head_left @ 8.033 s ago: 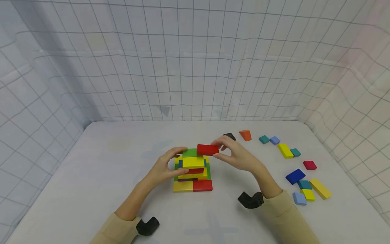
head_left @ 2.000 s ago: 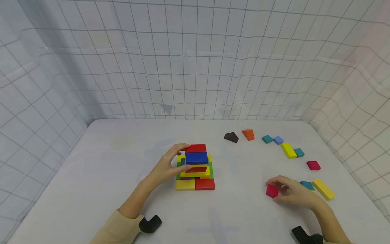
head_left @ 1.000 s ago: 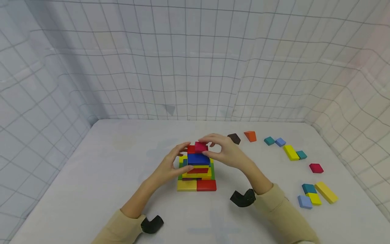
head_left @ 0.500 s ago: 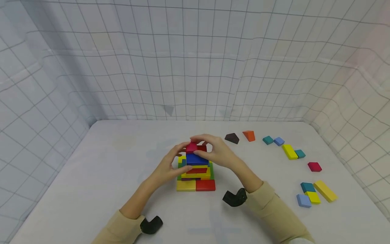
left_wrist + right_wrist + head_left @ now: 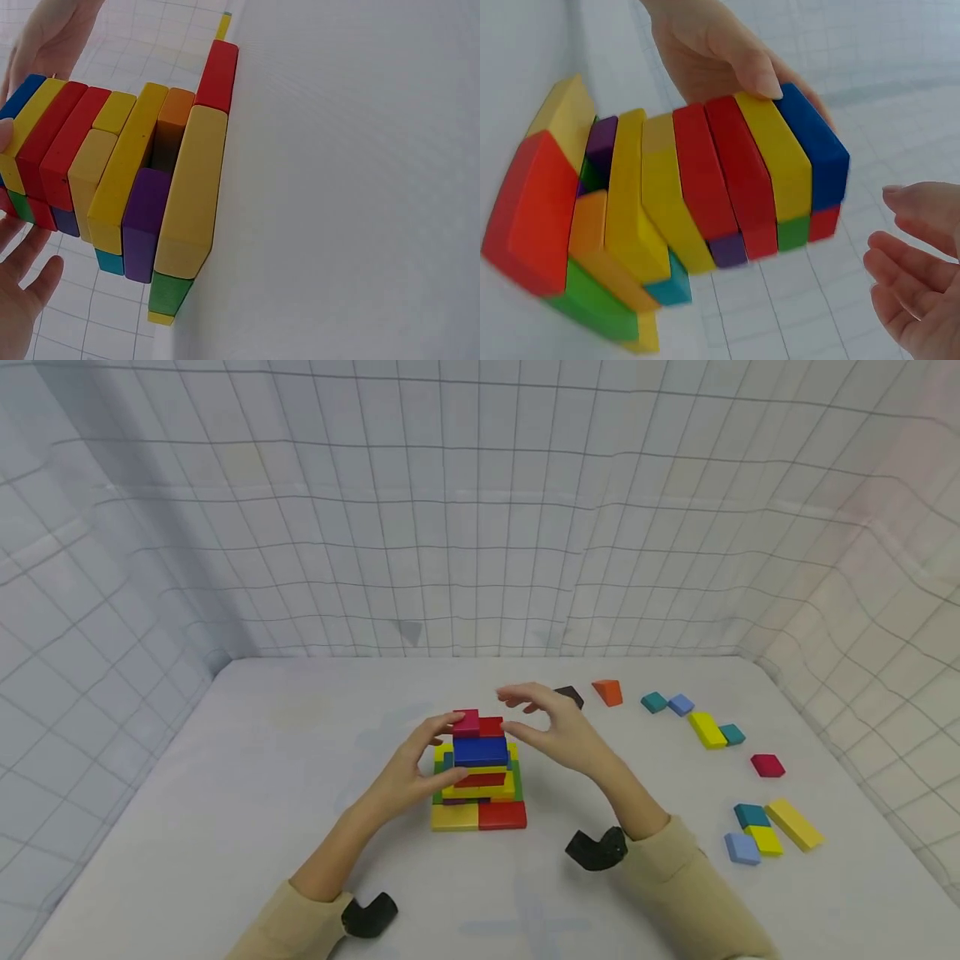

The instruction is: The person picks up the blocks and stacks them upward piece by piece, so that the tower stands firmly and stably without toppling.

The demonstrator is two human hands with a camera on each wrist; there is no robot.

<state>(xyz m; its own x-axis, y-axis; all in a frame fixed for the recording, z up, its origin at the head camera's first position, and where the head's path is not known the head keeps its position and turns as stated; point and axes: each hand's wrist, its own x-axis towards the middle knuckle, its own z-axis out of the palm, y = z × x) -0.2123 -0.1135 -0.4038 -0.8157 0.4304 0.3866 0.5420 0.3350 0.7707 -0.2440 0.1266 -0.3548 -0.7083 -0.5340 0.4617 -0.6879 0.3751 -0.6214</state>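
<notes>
Farthest left, we are seeing the left hand (image 5: 399, 775) steadying the block tower (image 5: 483, 780), its thumb pressing the front of a yellow block (image 5: 776, 161) near the top and its fingers reaching round behind. The tower is standing upright near the middle of the white surface (image 5: 300, 735), wider at its base than at its crown. Up there, a small pinkish-red block (image 5: 467, 724) is apparently resting on the left part of a red block (image 5: 492, 727), behind a blue block (image 5: 480, 752). Just beside the crown, the right hand (image 5: 561, 733) is hovering with thumb and fingers parted, holding nothing.

We are judging these pieces to be painted wood: light, stiff, hard to damage, a little slick on their smooth faces. The tower itself is looking like the fragile part, being only stacked, so we are favouring a soft pinch on a single block's opposite sides, with no sideways push.

Farther right, loose pieces are lying well apart from the tower: a dark block (image 5: 572, 696), an orange wedge (image 5: 608, 692), a crimson block (image 5: 768, 766) and a long yellow bar (image 5: 794, 824), all offering bare edges to grip.
</notes>
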